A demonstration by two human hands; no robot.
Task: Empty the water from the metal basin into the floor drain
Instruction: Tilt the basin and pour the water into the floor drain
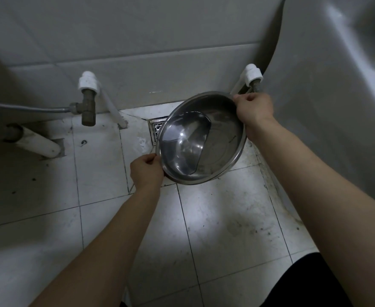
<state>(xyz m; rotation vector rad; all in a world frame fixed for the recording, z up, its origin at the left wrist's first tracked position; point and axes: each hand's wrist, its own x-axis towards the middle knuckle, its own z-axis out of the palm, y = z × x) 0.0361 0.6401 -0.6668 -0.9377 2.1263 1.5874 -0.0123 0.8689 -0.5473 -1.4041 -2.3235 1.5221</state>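
A round stainless-steel basin [223, 138] is held above the tiled floor, tilted down toward its left side. Water [182, 142] pools against the lower left wall of the basin. My left hand [145, 172] grips the basin's near-left rim. My right hand [254, 109] grips the far-right rim. A square metal floor drain [156, 128] lies by the wall, mostly hidden beneath the basin's left edge.
A brass valve [88, 107] with a white fitting and grey hose sticks out of the wall at left. A white pipe [38, 142] enters the floor below it. A second white fitting [252, 75] sits behind the basin. A large white fixture [326, 85] fills the right.
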